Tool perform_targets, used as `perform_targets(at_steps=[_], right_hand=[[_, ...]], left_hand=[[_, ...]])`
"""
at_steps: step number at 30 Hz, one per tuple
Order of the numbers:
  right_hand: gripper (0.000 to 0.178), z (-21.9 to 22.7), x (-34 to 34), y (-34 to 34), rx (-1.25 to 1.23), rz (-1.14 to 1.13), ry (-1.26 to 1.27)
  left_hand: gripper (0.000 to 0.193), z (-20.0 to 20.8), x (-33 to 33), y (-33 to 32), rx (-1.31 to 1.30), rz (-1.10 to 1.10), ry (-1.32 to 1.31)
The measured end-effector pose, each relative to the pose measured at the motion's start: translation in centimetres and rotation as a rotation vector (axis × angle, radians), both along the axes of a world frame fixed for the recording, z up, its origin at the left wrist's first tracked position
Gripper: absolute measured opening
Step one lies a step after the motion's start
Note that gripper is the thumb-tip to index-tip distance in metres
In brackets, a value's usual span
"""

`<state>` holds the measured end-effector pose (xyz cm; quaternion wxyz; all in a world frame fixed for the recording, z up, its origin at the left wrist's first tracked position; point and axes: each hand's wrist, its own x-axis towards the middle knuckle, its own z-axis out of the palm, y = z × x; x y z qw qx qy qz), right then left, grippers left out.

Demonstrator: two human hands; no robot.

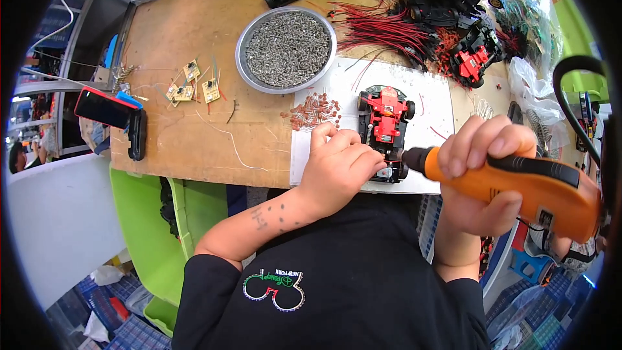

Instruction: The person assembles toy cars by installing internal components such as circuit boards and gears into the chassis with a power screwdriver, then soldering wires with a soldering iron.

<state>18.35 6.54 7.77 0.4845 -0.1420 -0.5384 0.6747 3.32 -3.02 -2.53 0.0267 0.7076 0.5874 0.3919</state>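
A toy car chassis [387, 116], black with a red middle section, lies wheels-out on a white sheet in front of me. My left hand [340, 163] has its fingers curled in, thumb and fingertips pressed on the chassis's near end; any small part between them is hidden. Wrapped in my right hand [486, 168] is an orange and black electric screwdriver [541, 191]. Its dark nose points left, and the tip meets the near right part of the chassis beside my left fingertips. Small brown-headed parts with wire legs [314, 111] lie in a pile left of the car.
A metal bowl of screws [287, 50] stands beyond my left hand. Small circuit boards [210, 89] and a phone [103, 109] are at the left. Red and black wires [389, 32] and another car chassis [472, 58] lie at the far right. A black cable [570, 68] loops behind the screwdriver.
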Motion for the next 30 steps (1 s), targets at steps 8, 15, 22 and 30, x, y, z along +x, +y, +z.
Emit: perform_targets(at_steps=[8, 15, 22, 30], right_hand=[[0.049, -1.2, -1.2, 0.8, 0.136, -0.074, -0.100], [0.050, -1.2, -1.5, 0.3, 0.014, -0.063, -0.089], [0.048, -1.5, -1.6, 0.2, 0.053, -0.049, -0.115], [0.052, -1.6, -1.4, 0.2, -0.001, -0.075, -0.117]], left_hand=[[0.021, -1.3, 0.5, -0.4, 0.090, -0.088, -0.027], [0.021, -1.4, 0.4, -0.5, 0.082, -0.091, -0.038], [0.022, -1.4, 0.5, -0.3, 0.077, -0.095, -0.068], [0.022, -0.9, 0.4, -0.3, 0.051, -0.080, -0.037]])
